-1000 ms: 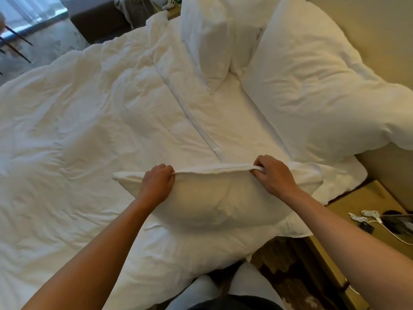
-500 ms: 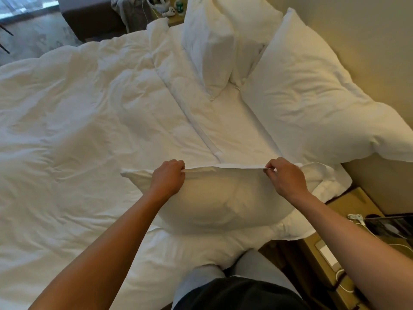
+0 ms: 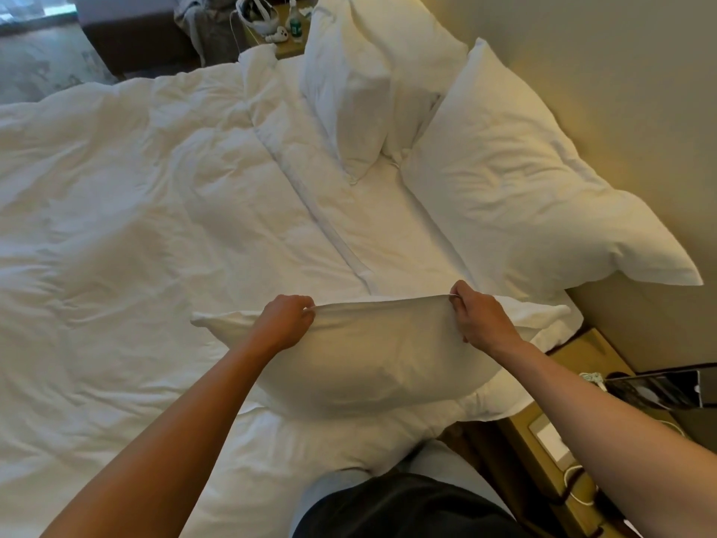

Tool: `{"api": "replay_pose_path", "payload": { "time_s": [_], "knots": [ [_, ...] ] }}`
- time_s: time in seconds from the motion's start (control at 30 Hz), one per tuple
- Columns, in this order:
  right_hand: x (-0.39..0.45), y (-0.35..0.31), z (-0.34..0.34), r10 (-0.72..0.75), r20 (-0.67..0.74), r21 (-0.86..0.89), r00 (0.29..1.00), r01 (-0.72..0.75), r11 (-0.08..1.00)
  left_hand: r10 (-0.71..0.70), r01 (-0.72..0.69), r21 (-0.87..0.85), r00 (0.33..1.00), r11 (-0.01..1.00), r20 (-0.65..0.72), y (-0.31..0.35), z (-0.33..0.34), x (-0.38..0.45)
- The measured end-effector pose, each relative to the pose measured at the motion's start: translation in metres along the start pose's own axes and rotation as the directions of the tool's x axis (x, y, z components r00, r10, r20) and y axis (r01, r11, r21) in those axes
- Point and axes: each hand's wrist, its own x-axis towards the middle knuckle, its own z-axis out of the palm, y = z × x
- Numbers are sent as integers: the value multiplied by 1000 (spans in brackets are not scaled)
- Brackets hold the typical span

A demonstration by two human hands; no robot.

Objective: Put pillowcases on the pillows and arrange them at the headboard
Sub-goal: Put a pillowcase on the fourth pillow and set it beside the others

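Observation:
A white pillow in its pillowcase hangs just above the near edge of the bed. My left hand pinches its top edge on the left. My right hand pinches the same edge on the right, so the fabric is stretched taut between them. Another white pillow leans against the beige headboard on the right. Two more white pillows stand upright further along the headboard, one behind the other.
A rumpled white duvet covers the bed. A wooden nightstand with cables and a dark device stands at my right. A far nightstand holds a headset, controllers and a bottle. My legs touch the bed's edge.
My hands have lifted the pillow a little and drawn its top edge tighter. The camera has tilted, showing more of the headboard and the far nightstand.

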Motion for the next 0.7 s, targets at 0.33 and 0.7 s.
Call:
{"api": "replay_pose_path", "payload": {
  "time_s": [0.33,0.7],
  "knots": [
    [17,18,-9,-38,100,-118,994,50,992,-46,47,41,999,998,-27,19,-14,4],
    [6,20,-12,-17,-23,176,1000,21,984,-69,74,38,991,997,-115,24,-19,4]
  ]
}}
